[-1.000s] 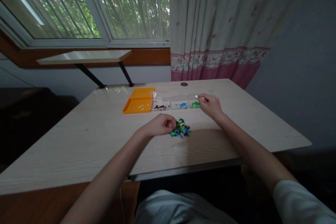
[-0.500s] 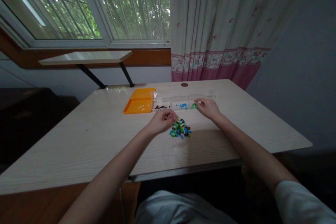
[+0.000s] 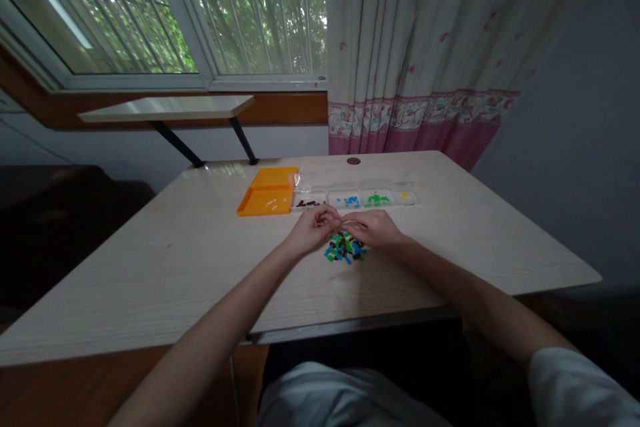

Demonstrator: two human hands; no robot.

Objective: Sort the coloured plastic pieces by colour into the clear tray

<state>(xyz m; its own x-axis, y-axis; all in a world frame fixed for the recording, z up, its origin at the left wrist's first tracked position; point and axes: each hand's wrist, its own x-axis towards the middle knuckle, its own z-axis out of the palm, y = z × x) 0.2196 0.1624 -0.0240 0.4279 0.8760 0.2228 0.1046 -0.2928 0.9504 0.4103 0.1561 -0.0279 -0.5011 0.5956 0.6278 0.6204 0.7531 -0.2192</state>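
A pile of small green, blue, brown and yellow pieces (image 3: 345, 248) lies on the table, just below both hands. My left hand (image 3: 315, 225) has its fingers curled in, and what they hold is hidden. My right hand (image 3: 369, 227) meets it from the right, pinching a tiny green piece (image 3: 341, 223) between the fingertips. Behind them stands a clear tray (image 3: 417, 195) whose compartments hold brown pieces (image 3: 307, 203), blue pieces (image 3: 349, 201), green pieces (image 3: 377, 199) and a few yellow pieces (image 3: 405, 195). An open orange case (image 3: 263, 197) at its left holds some whitish pieces.
The pale wooden table (image 3: 200, 280) stretches out on both sides. A raised white shelf (image 3: 170, 108) on black legs stands at the back left. Near the back edge is a round brown disc (image 3: 353, 161), in front of the curtain (image 3: 410, 107).
My right hand has moved left and toward me, from the green compartment to my left hand. The green and yellow compartments now show. The camera view has shifted slightly.
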